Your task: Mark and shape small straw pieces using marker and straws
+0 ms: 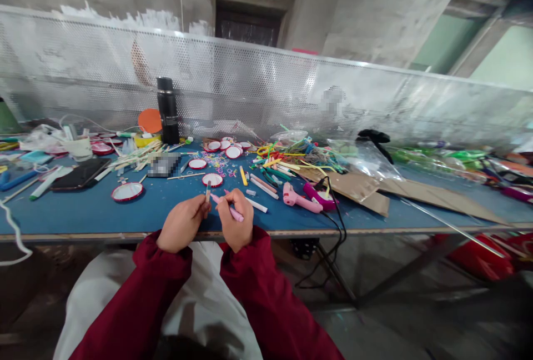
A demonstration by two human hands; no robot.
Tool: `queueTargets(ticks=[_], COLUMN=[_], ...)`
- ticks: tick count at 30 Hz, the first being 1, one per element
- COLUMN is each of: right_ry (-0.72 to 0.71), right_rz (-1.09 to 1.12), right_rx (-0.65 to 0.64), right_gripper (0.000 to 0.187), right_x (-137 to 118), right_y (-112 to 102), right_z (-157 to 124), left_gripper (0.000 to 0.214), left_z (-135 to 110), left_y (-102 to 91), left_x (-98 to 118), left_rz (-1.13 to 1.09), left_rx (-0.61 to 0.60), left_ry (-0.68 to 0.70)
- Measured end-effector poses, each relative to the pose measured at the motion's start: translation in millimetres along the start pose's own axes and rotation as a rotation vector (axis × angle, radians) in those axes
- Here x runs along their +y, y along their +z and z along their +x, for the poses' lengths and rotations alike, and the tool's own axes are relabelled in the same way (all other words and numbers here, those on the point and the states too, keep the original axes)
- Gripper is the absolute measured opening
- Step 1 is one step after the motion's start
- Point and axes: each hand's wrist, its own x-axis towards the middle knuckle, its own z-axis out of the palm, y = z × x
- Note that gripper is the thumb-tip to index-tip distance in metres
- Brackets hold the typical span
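Note:
Close to the table's front edge, my left hand (182,225) is closed on a short flat stick (207,191) that stands up from the fingers; it looks like a craft stick. My right hand (240,222) grips a pink marker (236,215), its tip pointing at the stick. Whether the tip touches the stick I cannot tell. Just beyond both hands lies a round red-rimmed lid (216,181) with a pale inside. To the right of my right hand are a white marker (257,205) and a few more markers (264,186).
A pink glue gun (300,200) with a black cord lies right of the markers, beside flat cardboard (345,185). Tangled coloured strips (308,154) sit behind. A black bottle (167,110), a phone (81,174) and another lid (127,191) are on the left.

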Motion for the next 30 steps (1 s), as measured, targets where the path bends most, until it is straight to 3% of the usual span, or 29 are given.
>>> queueTargets(ticks=[30], right_ry=[-0.014], right_rz=[-0.006], right_rx=[-0.014], right_gripper=[0.022], right_x=[-0.5], right_y=[-0.2], right_z=[0.4], left_gripper=[0.031], left_z=[0.1], left_y=[-0.1], left_x=[0.9], left_rz=[-0.043], left_rx=[-0.013], left_ry=[-0.012])
